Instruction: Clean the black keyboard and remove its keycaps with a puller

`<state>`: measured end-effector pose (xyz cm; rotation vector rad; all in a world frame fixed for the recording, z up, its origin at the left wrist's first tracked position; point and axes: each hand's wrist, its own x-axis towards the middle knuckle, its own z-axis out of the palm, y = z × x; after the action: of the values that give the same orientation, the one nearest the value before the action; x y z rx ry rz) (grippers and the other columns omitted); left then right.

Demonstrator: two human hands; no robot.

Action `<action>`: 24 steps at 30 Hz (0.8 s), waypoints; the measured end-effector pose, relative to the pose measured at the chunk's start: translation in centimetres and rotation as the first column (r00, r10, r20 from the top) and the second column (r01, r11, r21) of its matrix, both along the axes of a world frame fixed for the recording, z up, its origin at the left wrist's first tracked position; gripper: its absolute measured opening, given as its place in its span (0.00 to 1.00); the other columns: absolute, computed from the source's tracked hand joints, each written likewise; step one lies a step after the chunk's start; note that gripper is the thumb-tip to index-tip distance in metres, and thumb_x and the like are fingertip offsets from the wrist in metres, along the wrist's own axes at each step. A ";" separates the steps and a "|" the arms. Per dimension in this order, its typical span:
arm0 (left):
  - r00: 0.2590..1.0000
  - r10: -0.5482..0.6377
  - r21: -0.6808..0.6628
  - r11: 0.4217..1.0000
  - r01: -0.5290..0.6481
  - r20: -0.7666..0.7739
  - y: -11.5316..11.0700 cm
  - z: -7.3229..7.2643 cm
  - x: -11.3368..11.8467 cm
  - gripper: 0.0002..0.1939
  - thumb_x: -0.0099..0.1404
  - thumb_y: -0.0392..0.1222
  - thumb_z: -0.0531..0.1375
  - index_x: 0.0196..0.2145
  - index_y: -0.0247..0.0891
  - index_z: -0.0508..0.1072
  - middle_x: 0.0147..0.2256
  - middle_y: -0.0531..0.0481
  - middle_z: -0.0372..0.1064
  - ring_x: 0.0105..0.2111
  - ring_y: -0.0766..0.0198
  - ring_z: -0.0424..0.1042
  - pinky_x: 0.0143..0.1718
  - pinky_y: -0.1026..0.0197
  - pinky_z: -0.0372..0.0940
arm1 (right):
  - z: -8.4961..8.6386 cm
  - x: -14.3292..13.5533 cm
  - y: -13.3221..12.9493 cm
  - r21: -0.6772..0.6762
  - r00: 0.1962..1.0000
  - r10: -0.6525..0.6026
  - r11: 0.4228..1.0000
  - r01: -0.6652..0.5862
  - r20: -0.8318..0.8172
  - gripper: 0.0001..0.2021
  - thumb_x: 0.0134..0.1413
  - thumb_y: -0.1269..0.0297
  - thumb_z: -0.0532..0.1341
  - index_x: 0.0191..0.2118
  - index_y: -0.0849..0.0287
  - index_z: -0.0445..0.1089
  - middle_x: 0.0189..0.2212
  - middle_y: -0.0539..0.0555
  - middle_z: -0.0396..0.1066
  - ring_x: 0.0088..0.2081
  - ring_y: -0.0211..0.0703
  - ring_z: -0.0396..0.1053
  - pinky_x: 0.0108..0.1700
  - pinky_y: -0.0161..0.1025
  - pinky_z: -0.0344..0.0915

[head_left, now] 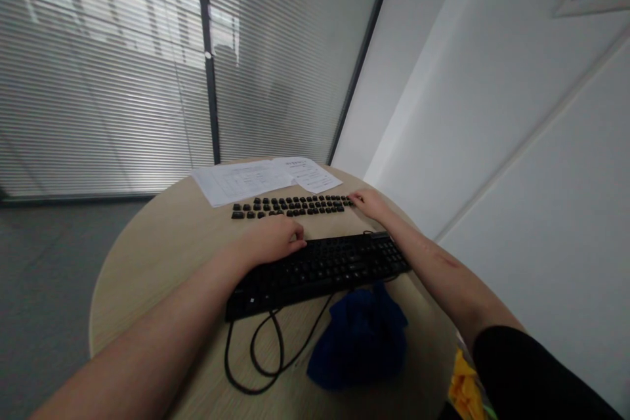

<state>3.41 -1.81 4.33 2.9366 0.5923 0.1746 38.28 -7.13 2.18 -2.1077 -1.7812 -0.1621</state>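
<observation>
A black keyboard (319, 269) lies at a slant on the round wooden table (147, 262). Behind it, loose black keycaps (300, 205) stand in rows. My left hand (275, 238) rests over the keyboard's upper left part, fingers curled in; whatever its fingertips hold, if anything, is hidden. At the right end of the keycap rows is my right hand (367, 202), its fingertips pinched together at the last keycaps. What lies between those fingertips is too small to make out.
White printed papers (246, 180) lie at the table's far edge. A blue cloth (361, 338) is bunched near me, beside the looped black cable (253, 357). Yellow cloth (465, 387) shows below the table at the right. A white wall borders the right side.
</observation>
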 end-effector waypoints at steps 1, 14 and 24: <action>1.000 0.003 -0.005 1.000 -0.003 -0.013 0.1 -0.1 0.0 0.16 0.67 0.51 0.57 0.40 0.43 0.82 0.38 0.43 0.79 0.40 0.51 0.75 0.42 0.55 0.65 | 0.4 -0.1 -1.1 0.049 1.000 -0.017 0.999 0.018 -0.021 0.19 0.69 0.57 0.52 0.45 0.59 0.79 0.45 0.60 0.80 0.47 0.49 0.74 0.52 0.42 0.66; 0.996 0.012 -0.067 0.998 -0.018 -0.089 1.1 -1.0 0.3 0.15 0.66 0.50 0.59 0.44 0.42 0.79 0.38 0.45 0.78 0.39 0.53 0.75 0.41 0.56 0.64 | -2.3 -4.8 -12.8 0.221 0.249 0.199 0.973 0.065 -0.948 0.25 0.49 0.41 0.68 0.44 0.55 0.66 0.23 0.45 0.68 0.20 0.36 0.64 0.26 0.37 0.68; 0.994 0.001 -0.073 0.997 -0.009 -0.112 1.3 -0.9 0.2 0.15 0.64 0.49 0.59 0.44 0.41 0.78 0.33 0.46 0.76 0.35 0.54 0.74 0.36 0.58 0.62 | -4.6 -5.1 -11.3 0.201 0.477 0.128 0.974 0.105 -0.870 0.21 0.59 0.39 0.55 0.37 0.54 0.62 0.18 0.40 0.55 0.18 0.33 0.55 0.21 0.31 0.51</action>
<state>3.60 -0.47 3.48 2.8879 0.6082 -0.0116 33.19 -18.46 -2.45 -1.5067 -1.0373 0.6176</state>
